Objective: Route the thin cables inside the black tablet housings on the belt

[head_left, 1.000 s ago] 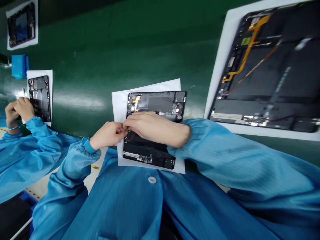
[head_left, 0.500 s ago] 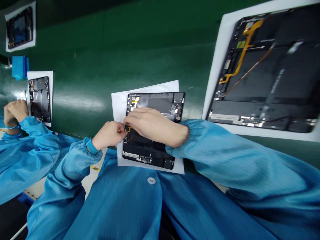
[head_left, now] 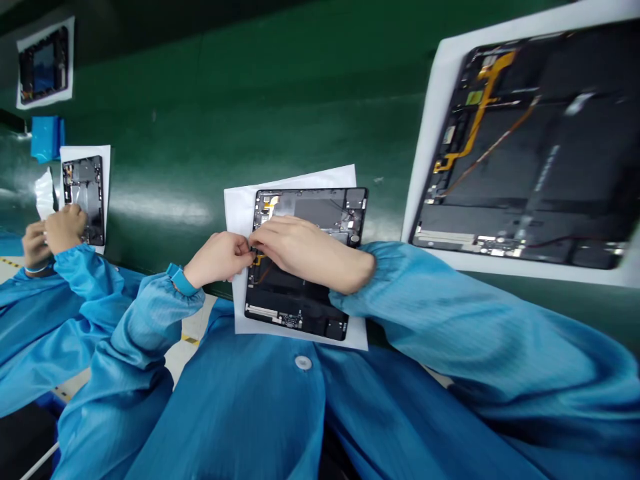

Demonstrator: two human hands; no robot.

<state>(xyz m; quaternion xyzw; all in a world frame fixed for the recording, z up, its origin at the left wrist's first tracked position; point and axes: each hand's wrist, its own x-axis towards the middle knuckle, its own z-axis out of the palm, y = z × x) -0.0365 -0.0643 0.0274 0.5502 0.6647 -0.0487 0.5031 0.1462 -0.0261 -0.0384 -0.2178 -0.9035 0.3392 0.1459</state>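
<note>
In front of me an opened tablet housing [head_left: 295, 300] lies on a white sheet [head_left: 240, 207] that hangs slightly over the table's near edge. Circuit parts, cables and an orange flex cable [head_left: 258, 259] show inside it. At the housing's left edge, my left hand [head_left: 220, 258] has its thumb and fingers pinched together. My right hand [head_left: 300, 247] reaches across the housing from the right, its fingers bent down and closed close to the left fingertips. Whatever the fingertips hold is hidden or too small to name.
Another opened tablet housing [head_left: 525, 173] lies on a white sheet at the right. At the left, a co-worker's hands [head_left: 65, 227] are over a housing [head_left: 90, 180]. Beyond are a blue packet [head_left: 45, 139] and a further tablet [head_left: 45, 63]. The green table [head_left: 200, 120] shines.
My left hand has shifted slightly up along the housing's left edge; my right hand has hardly moved. The co-worker's hands have moved right onto their housing, and a white piece now shows beside it.
</note>
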